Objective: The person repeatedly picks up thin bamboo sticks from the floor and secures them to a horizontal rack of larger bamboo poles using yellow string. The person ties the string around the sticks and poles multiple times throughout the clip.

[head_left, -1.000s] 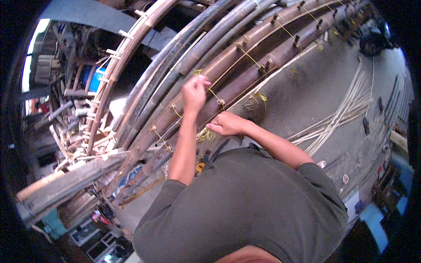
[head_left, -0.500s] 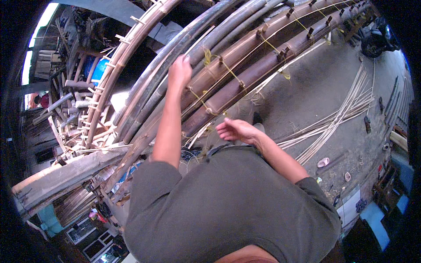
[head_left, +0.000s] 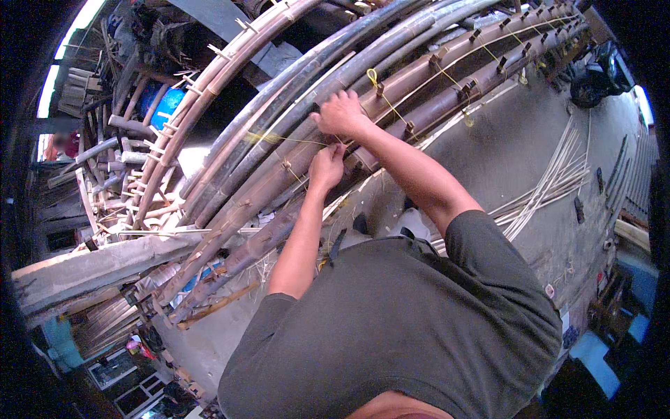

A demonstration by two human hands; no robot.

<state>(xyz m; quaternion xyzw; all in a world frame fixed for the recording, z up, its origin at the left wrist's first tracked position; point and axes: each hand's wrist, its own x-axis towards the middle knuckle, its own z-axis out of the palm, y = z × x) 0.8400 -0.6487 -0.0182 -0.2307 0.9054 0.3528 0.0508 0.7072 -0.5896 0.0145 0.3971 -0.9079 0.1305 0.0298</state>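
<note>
Both my hands meet over a long brown bamboo pole [head_left: 246, 201] set with short dark pegs. My left hand [head_left: 325, 167] is closed in a pinch on a thin yellow string [head_left: 296, 140], whose frayed end trails left across the neighbouring poles. Just above it, my right hand [head_left: 342, 114] curls with fingers bent downward; what they grip is hidden. Beside this pole, nearer me, runs a second pegged bamboo pole [head_left: 436, 107]. Yellow string spans the two poles at intervals, looped around pegs. A yellow loop [head_left: 373, 75] stands up at a peg right of my right hand.
Several grey bamboo poles [head_left: 241, 133] lie behind, and a curved pole with pale crosspieces [head_left: 183, 126] rises at left. Split bamboo strips [head_left: 541, 192] lie on the floor at right. A concrete beam [head_left: 105, 262] stands at left. A motorcycle [head_left: 593, 80] is far right.
My left hand has come down and right from above the poles to pinch the string. My right hand has risen from near my waist onto the pole and curled. My view has shifted.
</note>
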